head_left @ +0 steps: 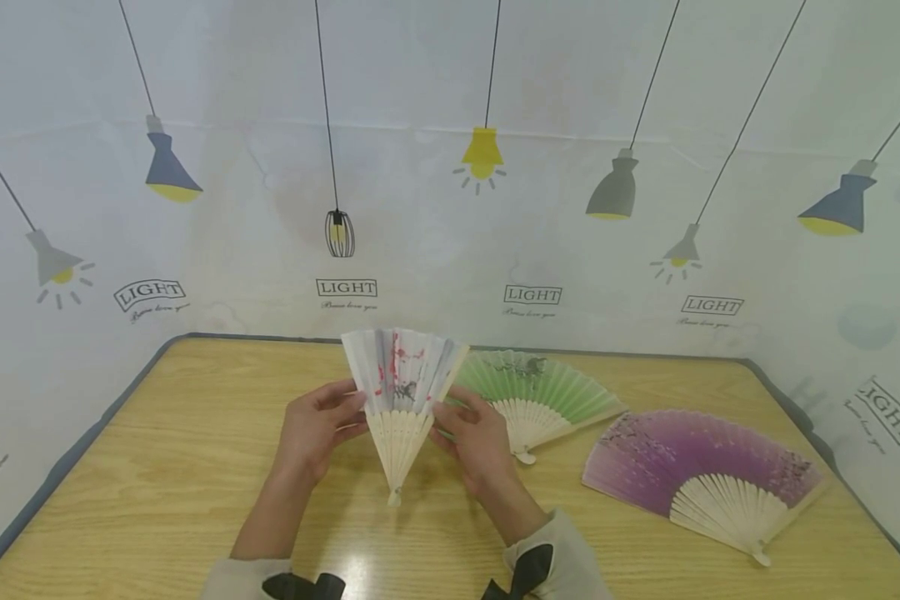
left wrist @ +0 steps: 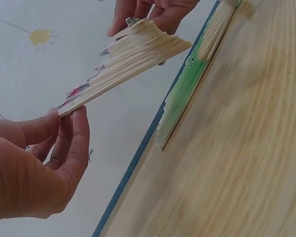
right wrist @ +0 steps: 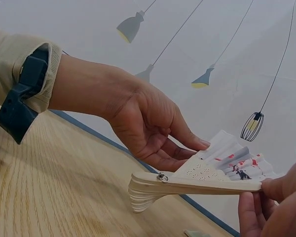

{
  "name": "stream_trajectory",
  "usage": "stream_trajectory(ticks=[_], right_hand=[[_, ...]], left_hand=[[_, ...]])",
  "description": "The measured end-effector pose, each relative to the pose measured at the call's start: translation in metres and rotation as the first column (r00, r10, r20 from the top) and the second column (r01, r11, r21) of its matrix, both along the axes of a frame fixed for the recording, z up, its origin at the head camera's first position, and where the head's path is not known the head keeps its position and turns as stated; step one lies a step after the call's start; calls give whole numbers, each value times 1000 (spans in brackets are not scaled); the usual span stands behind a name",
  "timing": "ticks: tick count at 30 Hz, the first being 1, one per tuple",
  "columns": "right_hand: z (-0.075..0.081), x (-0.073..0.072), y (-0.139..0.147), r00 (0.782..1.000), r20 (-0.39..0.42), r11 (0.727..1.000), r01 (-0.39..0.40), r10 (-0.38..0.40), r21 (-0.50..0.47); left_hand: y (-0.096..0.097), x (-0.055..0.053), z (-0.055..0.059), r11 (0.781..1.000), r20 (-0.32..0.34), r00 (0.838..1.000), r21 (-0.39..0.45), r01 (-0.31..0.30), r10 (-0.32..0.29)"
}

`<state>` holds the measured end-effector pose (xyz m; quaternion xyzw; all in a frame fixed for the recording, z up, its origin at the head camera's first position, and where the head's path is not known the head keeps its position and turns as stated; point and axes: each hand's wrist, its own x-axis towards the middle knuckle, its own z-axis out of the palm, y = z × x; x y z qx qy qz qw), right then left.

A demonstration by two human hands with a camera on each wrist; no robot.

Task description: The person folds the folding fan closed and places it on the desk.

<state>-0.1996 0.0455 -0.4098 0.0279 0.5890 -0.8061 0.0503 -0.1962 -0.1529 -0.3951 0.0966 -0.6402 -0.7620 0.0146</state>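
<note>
Pinching one side of a white fan with the left hand and the other side with the right hand, both with bent thumb and fingers. Held up off the desk, about halfway between its left and right edges. Covers a bit of the far edge in the head view. Leaves a wide stretch of wood between the left hand and the left edge. Has less room on the right, with a green fan lying just past the right hand near the far edge, and a purple fan lying near the right edge. Looks partly spread, with folds, red spots and gray stripes. Narrows to pale sticks with tiny holes, joined by a shiny metal ring.
</note>
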Motion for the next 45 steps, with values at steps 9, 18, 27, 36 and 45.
stream_trajectory(ticks=[9,18,27,36,45], right_hand=[[-1,0,0,1000,2,1000,-9,9,8],[0,2,-1,1000,-12,1000,-19,19,14],[0,2,-3,999,-22,999,-35,35,25],[-1,1,-3,999,-10,999,-46,46,30],[0,3,-3,999,0,998,-51,51,31]], left_hand=[[0,-1,-2,1000,-4,1000,10,11,-11],[0,-2,-4,1000,0,1000,8,12,-12],[1,-2,-4,1000,1,1000,-6,20,-20],[1,-1,-3,999,0,1000,-24,31,-31],[1,-1,-2,999,10,999,-30,38,-38]])
